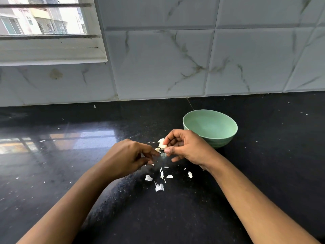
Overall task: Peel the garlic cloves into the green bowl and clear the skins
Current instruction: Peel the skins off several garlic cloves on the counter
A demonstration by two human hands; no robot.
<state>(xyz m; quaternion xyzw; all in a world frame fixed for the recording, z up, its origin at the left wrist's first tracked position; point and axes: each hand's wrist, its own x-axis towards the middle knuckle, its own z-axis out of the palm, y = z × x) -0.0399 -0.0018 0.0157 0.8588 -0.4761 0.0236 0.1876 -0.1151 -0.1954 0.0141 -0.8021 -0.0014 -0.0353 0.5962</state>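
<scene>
My right hand (184,148) pinches a small garlic clove (162,144) between thumb and fingertips, with thin skin strands sticking out to the left. My left hand (128,157) is just left of it, fingers curled, fingertips pinching at a bit of skin (157,150) on the clove. The green bowl (210,127) stands behind my right hand, upright, and looks empty inside. Several torn white skins (159,178) lie on the black counter below my hands.
The black stone counter (70,173) is dotted with tiny skin flecks. A marbled tile wall (175,59) rises behind the bowl, and a window (44,20) sits at the upper left.
</scene>
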